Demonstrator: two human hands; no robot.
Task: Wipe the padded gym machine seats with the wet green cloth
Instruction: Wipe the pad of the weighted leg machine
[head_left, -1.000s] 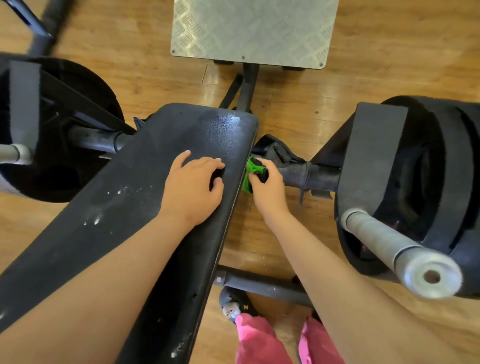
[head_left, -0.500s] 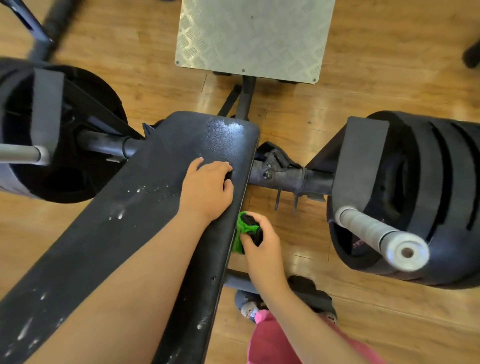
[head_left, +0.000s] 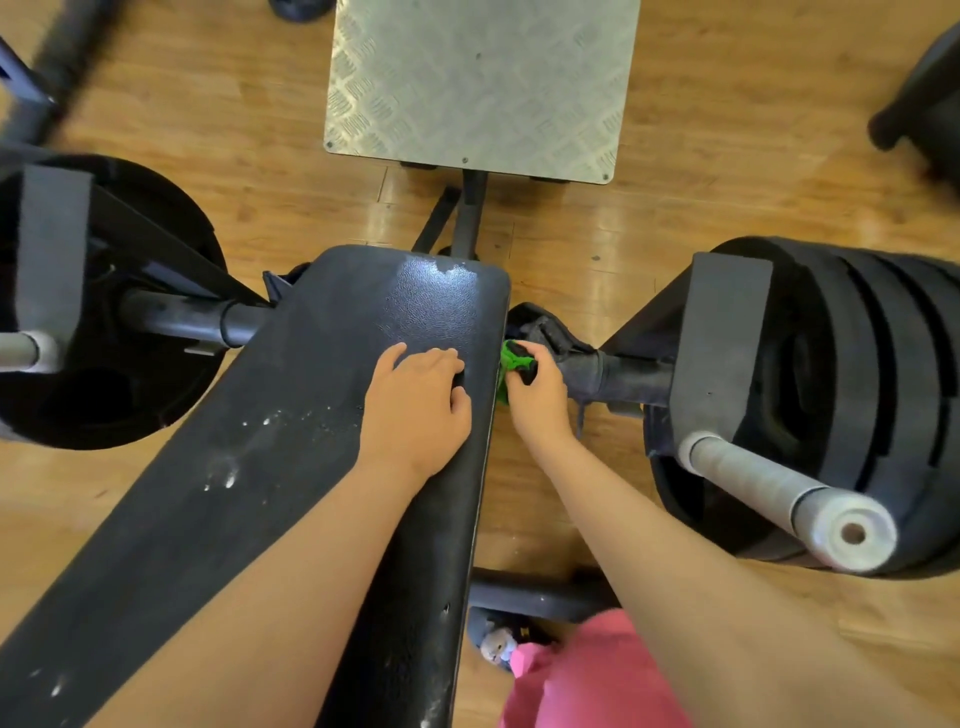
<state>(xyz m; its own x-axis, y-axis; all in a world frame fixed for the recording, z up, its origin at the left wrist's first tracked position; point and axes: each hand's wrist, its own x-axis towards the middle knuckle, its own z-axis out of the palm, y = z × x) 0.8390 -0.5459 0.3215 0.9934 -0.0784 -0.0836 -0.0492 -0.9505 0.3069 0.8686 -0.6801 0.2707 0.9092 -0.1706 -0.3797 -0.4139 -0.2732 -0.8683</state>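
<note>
My right grip clenches the cloth against the seat's right edge; my left grip rests on the seat, holding nothing. Risk: knuckles may strike the axle just right of the seat, snagging the cloth.

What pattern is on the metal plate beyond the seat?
A raised tread pattern of small crossed bars on the silvery plate, shown best in the head view.
</note>
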